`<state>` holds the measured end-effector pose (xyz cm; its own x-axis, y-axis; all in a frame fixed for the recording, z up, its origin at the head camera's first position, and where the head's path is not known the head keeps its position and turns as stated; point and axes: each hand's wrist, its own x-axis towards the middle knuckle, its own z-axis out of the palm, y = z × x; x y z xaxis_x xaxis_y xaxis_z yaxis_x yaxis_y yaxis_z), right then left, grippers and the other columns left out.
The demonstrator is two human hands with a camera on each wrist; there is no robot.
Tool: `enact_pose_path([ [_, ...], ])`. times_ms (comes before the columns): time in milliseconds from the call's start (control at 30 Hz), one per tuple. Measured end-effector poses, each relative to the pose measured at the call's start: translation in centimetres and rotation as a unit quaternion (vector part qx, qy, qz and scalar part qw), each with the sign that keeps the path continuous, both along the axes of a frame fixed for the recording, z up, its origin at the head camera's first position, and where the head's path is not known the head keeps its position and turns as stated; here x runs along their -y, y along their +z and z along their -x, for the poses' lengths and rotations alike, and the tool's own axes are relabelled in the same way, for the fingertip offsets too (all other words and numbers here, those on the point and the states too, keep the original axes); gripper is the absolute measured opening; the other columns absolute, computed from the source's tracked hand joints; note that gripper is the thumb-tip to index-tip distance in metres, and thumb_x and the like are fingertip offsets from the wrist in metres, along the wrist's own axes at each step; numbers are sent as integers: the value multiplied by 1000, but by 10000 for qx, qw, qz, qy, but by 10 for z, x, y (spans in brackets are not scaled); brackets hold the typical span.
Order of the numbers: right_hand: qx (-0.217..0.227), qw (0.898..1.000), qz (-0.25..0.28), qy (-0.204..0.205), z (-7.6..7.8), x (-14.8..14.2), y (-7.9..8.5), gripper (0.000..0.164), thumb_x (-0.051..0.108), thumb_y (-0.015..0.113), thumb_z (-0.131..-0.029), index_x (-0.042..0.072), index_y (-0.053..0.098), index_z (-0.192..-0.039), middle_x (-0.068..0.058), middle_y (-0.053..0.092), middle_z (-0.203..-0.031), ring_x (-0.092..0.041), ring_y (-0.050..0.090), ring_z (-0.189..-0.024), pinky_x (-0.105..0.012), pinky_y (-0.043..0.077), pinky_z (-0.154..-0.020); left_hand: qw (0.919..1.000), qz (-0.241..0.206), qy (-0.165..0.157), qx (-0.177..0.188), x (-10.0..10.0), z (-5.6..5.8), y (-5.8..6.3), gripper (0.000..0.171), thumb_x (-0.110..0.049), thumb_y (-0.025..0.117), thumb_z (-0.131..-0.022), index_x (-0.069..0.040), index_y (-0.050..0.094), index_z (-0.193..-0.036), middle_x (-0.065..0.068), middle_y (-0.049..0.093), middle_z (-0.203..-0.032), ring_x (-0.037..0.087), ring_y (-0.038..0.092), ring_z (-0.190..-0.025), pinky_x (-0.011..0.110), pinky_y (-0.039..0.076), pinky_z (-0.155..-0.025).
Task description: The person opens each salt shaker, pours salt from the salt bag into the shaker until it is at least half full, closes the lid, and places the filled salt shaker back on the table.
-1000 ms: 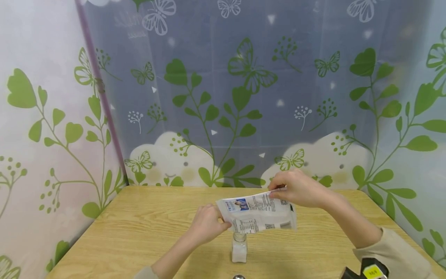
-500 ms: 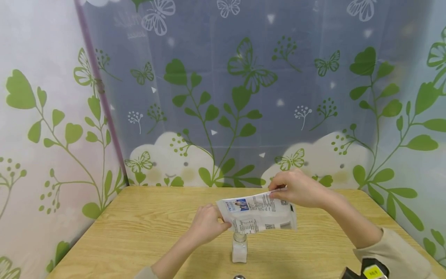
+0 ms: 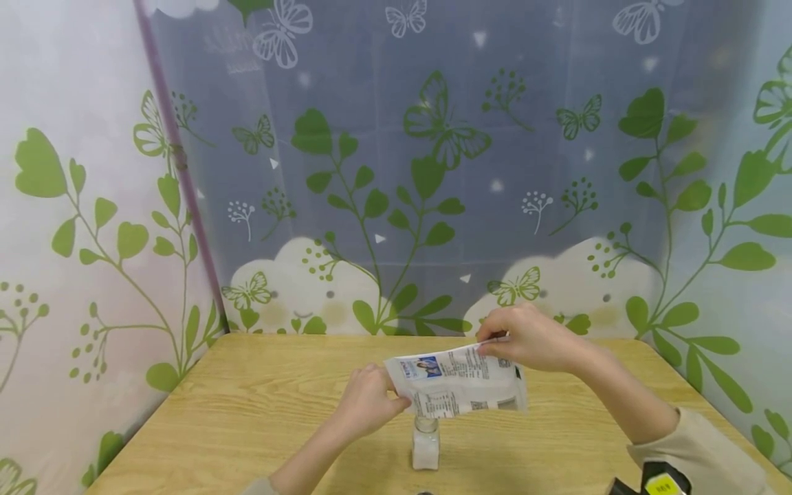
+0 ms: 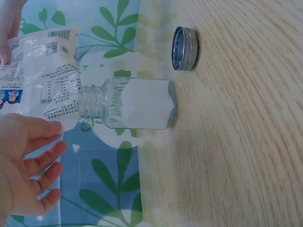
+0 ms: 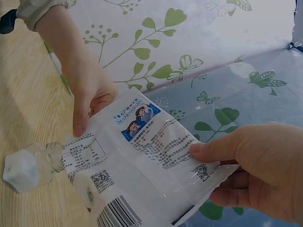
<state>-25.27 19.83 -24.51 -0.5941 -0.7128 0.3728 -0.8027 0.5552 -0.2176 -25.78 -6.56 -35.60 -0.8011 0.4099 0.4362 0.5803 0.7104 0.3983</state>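
Observation:
A white printed packet (image 3: 460, 381) hangs tilted over the glass jar, its lower left corner at the jar's mouth. My left hand (image 3: 369, 402) pinches that corner, thumb in front. At the packet's upper right edge, my right hand (image 3: 532, 337) pinches the plastic between thumb and fingers, seen closer in the right wrist view on the packet (image 5: 137, 165). The jar (image 4: 142, 104) stands upright on the table, with white powdery or granular contents filling much of its body. Whether anything is flowing from the packet is hidden at the jar's neck.
A silver screw lid (image 4: 185, 48) lies on the wooden table (image 3: 247, 412) near the jar. Printed curtains with leaves and butterflies (image 3: 445, 124) enclose the table at the back and sides. A black item with a yellow label (image 3: 662, 485) sits by the right sleeve.
The head view has tilted slightly, so the scene sits a little lower and the lid has nearly left the frame. Both hands and the packet keep their places over the jar.

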Motion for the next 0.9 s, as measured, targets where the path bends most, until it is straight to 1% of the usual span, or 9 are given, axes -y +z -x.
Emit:
enact_pose_path([
  [167,0,10000,-39,-90,-1,1,1,5,15,68,-84,11,69,-85,9,63,-79,0,54,-64,-22,47,-56,10000,-12,-18,-10,0,0,0,18,-16,75,-72,-13,73,-90,-8,68,-76,12,49,-74,36,37,-74],
  [367,7,10000,-7,-82,-2,0,3,4,14,68,-84,11,70,-85,8,64,-81,-2,55,-65,-22,46,-57,10000,7,-33,6,0,-1,1,19,-16,75,-72,-13,73,-91,-7,68,-77,12,50,-75,37,38,-75],
  [467,18,10000,8,-73,-2,0,3,4,14,68,-84,11,70,-85,8,64,-80,-2,55,-65,-22,47,-57,9999,57,-31,-89,0,-1,0,21,-17,75,-72,-14,73,-92,-7,69,-78,12,49,-75,36,37,-74],
  [700,20,10000,43,-21,-2,1,2,4,14,68,-84,10,70,-85,7,64,-80,-1,55,-65,-22,47,-56,9986,265,21,-461,0,-1,-3,24,-19,76,-71,-17,73,-95,-8,69,-79,12,50,-75,34,37,-73],
  [900,-22,10000,2,-20,-2,1,2,5,15,67,-84,10,70,-84,8,64,-80,-1,54,-64,-22,46,-56,9981,264,-15,-564,1,0,-3,25,-18,77,-70,-16,73,-95,-8,69,-80,12,50,-75,34,37,-73],
])
